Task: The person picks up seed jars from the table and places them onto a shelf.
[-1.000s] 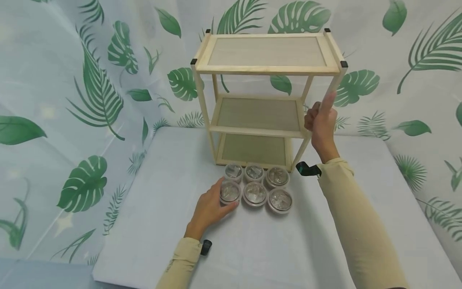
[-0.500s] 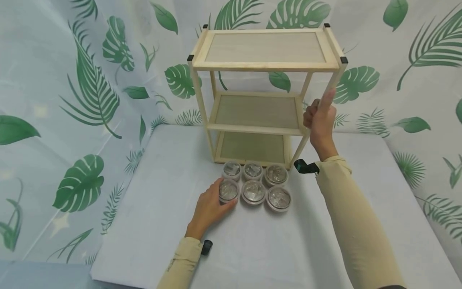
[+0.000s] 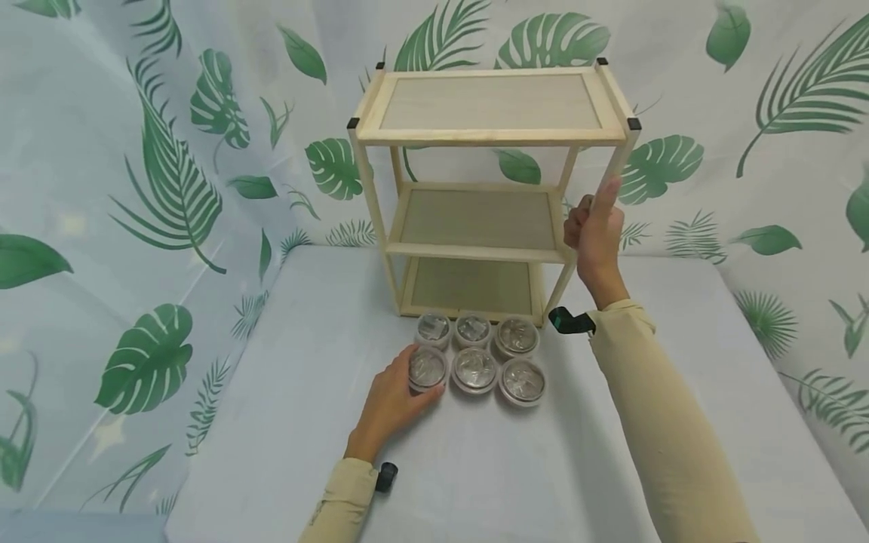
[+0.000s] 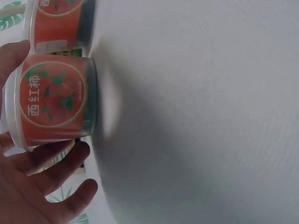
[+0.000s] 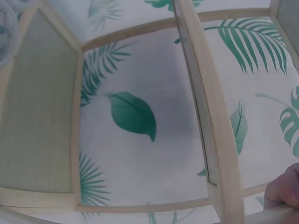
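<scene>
My left hand (image 3: 392,400) holds the front-left plastic tub (image 3: 427,368), thumb on its near side and fingers on the far left. In the left wrist view that tub (image 4: 56,100) has a clear lid and a red label with tomatoes and Chinese characters; some fingers stand loose below it. Several round tubs in all make two rows on the table. My right hand (image 3: 594,234) grips the front right post of a three-tier wooden shelf (image 3: 492,136), index finger pointing up along it. Only a bit of this hand (image 5: 284,189) shows in the right wrist view.
The shelf's middle board (image 3: 478,217) and bottom board (image 3: 473,286) lie behind the tubs, whose back row stands close against the shelf's front edge. White cloth covers the table (image 3: 285,422). A leaf-patterned curtain (image 3: 251,45) hangs behind and at the sides.
The head view has shifted slightly. Both hands keep their places, the left at the front-left tub and the right on the shelf post; the tubs have not moved.
</scene>
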`<action>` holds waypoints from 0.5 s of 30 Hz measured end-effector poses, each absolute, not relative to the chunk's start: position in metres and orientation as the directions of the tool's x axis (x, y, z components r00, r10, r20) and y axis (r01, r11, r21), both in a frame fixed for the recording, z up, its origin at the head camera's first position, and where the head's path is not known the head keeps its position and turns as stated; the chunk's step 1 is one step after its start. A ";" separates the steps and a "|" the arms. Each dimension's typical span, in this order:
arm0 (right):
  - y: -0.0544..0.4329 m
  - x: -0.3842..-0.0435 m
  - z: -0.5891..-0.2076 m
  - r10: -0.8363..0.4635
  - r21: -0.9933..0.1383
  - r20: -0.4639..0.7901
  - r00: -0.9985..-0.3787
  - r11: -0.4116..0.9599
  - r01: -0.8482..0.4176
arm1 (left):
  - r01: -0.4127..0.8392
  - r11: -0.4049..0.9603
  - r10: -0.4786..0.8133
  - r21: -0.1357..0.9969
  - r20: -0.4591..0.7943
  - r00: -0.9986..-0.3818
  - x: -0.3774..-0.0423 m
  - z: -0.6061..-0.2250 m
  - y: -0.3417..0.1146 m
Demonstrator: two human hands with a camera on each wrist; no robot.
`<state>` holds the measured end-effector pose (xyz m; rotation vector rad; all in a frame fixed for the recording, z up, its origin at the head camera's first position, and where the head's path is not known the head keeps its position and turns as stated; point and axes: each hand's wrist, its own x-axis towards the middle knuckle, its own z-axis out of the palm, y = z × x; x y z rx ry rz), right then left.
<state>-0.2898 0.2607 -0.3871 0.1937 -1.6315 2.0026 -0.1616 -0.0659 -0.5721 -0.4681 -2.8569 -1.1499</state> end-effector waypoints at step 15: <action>0.260 -0.291 -0.387 0.338 -0.874 0.420 -0.842 -0.099 -0.476 | 0.334 0.544 0.334 0.770 0.166 -0.928 -0.174 -0.517 -0.079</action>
